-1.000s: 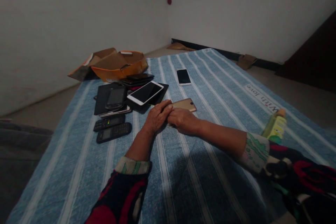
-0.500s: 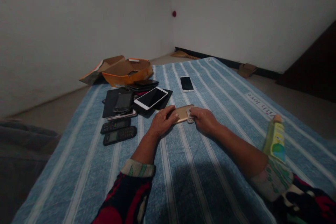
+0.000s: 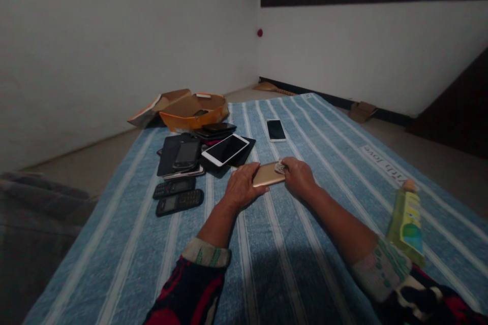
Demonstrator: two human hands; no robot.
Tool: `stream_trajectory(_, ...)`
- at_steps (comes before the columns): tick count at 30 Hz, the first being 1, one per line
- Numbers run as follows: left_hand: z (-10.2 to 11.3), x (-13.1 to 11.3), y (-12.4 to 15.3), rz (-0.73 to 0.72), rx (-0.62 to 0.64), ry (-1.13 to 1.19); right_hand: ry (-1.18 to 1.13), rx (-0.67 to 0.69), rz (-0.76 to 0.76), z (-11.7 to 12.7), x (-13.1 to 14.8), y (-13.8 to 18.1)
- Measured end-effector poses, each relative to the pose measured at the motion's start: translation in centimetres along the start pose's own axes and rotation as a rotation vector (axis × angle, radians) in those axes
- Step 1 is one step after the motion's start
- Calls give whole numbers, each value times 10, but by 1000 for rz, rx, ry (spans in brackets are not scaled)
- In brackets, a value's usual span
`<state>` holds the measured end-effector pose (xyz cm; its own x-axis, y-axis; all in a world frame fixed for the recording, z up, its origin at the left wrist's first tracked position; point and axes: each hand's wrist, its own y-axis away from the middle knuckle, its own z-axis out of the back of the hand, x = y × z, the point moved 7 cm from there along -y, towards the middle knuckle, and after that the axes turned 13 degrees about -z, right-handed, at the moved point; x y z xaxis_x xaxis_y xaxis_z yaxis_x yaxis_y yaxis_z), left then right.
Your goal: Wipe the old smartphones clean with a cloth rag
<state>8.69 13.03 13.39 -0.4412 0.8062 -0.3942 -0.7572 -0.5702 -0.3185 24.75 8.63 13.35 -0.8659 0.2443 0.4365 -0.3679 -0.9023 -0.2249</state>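
Note:
A gold smartphone [image 3: 267, 175] lies back side up between my hands, over the striped cloth. My left hand [image 3: 244, 185] grips its left end, thumb along the near edge. At the phone's far right corner, my right hand [image 3: 300, 175] pinches a small whitish wipe [image 3: 281, 167] against its back. Left of my hands, a white smartphone [image 3: 225, 150] rests on top of a pile of dark phones [image 3: 186, 155]. Two keypad phones [image 3: 180, 202] lie nearer to me. Beyond my hands is another white smartphone [image 3: 276, 130] with a black screen.
A torn orange cardboard box [image 3: 194, 116] stands at the far left of the blue striped cloth [image 3: 328, 203]. A bottle of yellow-green liquid [image 3: 407, 226] lies at the right, close to my right sleeve. Walls rise behind and to the left.
My right hand has moved the wipe from the phone's lower right up to its far right corner. My left hand has shifted its hold on the left end. The view has tilted slightly.

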Motion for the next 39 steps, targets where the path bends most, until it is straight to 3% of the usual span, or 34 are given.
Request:
stream_trajectory(17, -4, 3, 6, -8, -44, -37, 107, -31, -18, 6, -2, 18)
stream_trajectory(29, 5, -14, 7, -80, -95, -153, -351, -186, -50, 13, -21, 7)
stream_trajectory(39, 13, -20, 10, -158, -283, -318, -777, -305, -102, 24, -29, 4)
